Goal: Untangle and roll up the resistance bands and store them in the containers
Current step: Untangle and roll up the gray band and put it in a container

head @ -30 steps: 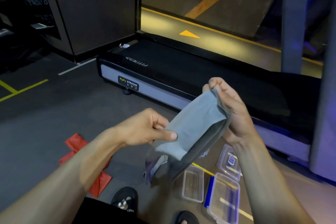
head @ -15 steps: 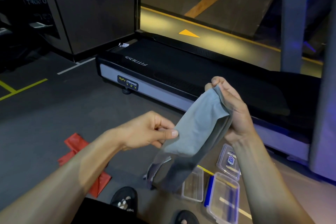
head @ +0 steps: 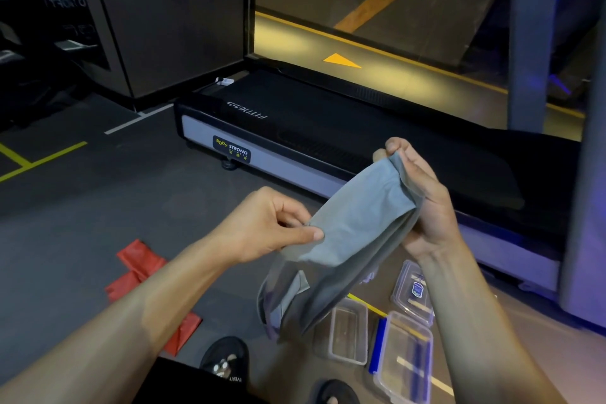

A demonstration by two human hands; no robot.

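Observation:
A wide grey resistance band [head: 354, 226] is held in the air in front of me, folded over, with its loose lower end hanging toward the floor. My left hand [head: 272, 226] pinches the band's left edge between thumb and fingers. My right hand [head: 423, 203] grips the folded top end, fingers curled over it. A red resistance band [head: 144, 275] lies crumpled on the floor at the left, partly behind my left forearm. Clear plastic containers sit on the floor below my hands: a small one [head: 349, 331], a larger one [head: 405, 361] and a lid [head: 414, 292].
A black treadmill [head: 328, 141] runs across the floor just beyond my hands. A grey post [head: 531, 36] rises at the right. A blue strip [head: 378, 346] lies between the containers. My sandalled feet [head: 226, 361] show at the bottom edge. Yellow lines mark the floor.
My left hand slid its pinch a little along the band's edge, and the hanging lower part of the grey band dropped and lengthened. My right hand stayed where it was.

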